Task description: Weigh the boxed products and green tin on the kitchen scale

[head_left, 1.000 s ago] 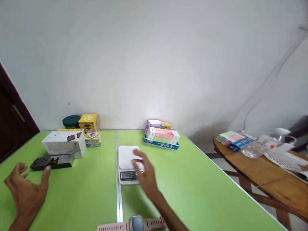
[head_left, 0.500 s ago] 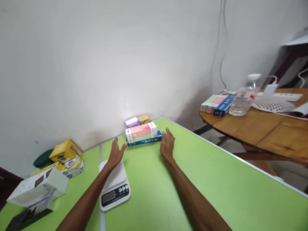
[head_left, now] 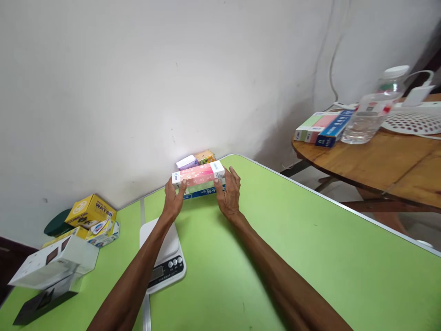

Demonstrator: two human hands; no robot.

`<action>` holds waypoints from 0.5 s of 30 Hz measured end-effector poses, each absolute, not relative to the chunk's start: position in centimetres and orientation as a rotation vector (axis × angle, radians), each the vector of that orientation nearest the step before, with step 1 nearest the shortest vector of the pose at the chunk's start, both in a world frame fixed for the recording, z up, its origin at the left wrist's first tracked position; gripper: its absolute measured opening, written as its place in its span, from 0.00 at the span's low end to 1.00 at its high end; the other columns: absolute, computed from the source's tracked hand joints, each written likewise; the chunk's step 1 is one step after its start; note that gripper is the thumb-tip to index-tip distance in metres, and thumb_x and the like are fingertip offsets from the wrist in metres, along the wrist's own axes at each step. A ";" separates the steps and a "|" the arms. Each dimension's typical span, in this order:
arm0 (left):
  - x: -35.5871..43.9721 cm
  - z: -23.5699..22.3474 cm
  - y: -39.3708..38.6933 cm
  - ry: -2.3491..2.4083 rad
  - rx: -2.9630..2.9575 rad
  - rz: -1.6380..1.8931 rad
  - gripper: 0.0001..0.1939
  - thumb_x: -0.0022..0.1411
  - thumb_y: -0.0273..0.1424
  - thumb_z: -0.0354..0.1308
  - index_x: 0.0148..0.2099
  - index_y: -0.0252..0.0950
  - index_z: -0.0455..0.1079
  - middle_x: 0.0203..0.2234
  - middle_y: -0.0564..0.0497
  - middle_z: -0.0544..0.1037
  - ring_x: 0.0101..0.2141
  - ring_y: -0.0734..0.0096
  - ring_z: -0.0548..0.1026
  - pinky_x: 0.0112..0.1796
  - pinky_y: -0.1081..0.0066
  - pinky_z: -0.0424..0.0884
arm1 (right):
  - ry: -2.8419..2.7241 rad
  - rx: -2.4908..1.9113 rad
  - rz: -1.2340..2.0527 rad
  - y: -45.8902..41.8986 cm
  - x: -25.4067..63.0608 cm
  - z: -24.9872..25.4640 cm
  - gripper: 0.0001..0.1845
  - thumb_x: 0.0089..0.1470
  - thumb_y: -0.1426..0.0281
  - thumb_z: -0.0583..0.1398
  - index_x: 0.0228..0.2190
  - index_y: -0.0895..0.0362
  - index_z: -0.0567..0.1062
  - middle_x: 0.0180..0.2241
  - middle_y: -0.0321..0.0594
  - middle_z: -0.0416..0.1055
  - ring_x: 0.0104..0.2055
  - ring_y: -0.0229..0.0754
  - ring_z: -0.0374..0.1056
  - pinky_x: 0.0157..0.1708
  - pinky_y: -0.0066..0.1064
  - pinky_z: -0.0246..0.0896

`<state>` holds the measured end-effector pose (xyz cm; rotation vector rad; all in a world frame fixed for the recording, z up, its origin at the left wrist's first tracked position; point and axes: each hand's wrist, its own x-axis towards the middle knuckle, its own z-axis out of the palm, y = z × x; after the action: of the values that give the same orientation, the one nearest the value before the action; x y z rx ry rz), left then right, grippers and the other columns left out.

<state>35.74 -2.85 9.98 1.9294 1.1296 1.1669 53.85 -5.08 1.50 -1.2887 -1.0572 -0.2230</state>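
Note:
A pink toothpaste box (head_left: 198,173) lies on top of a stack, with a light green layer (head_left: 198,186) below it and a blue toothpaste box (head_left: 203,192) at the bottom. My left hand (head_left: 174,198) is closed round the left end, its thumb on the front face. At the right end, my right hand (head_left: 229,193) grips likewise with the thumb in front. Whether the lower boxes are held too, I cannot tell. Beneath my left forearm, a white kitchen scale (head_left: 172,271) is partly covered.
Small purple (head_left: 187,162) and orange (head_left: 205,156) boxes sit behind the stack by the wall. Yellow (head_left: 90,211) and white (head_left: 57,262) boxes stand at the left of the green table (head_left: 275,248). A wooden table (head_left: 389,165) at right bears a water bottle (head_left: 374,110) and more cartons (head_left: 322,128).
Both hands have come inward from either side and closed on the ends of the pink toothpaste box. The camera view has shifted slightly.

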 end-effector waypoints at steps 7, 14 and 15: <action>25.1 10.2 -9.5 1.370 1.843 1.117 0.35 0.69 0.56 0.49 0.68 0.39 0.62 0.65 0.40 0.67 0.66 0.52 0.61 0.66 0.53 0.54 | -1.319 -1.125 0.003 -10.1 46.6 2.7 0.28 0.70 0.57 0.50 0.65 0.55 0.65 0.62 0.52 0.69 0.67 0.56 0.61 0.65 0.56 0.57; 16.9 5.5 -15.5 1.520 1.619 1.182 0.38 0.69 0.58 0.48 0.70 0.39 0.59 0.66 0.39 0.66 0.67 0.51 0.62 0.67 0.49 0.53 | -1.517 -1.089 0.319 -16.0 40.3 0.8 0.28 0.70 0.59 0.52 0.67 0.52 0.64 0.64 0.47 0.68 0.68 0.53 0.60 0.66 0.54 0.58; 16.3 4.8 -16.0 1.523 1.601 1.190 0.38 0.68 0.58 0.48 0.70 0.39 0.59 0.66 0.39 0.66 0.67 0.51 0.62 0.67 0.49 0.54 | -1.525 -1.100 0.362 -16.5 39.9 0.5 0.28 0.70 0.58 0.52 0.67 0.53 0.64 0.64 0.47 0.68 0.68 0.53 0.60 0.66 0.55 0.58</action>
<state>16.31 -16.01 4.78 1.6006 1.5227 1.1903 39.91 -16.51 0.50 -1.1003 -1.5250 0.3619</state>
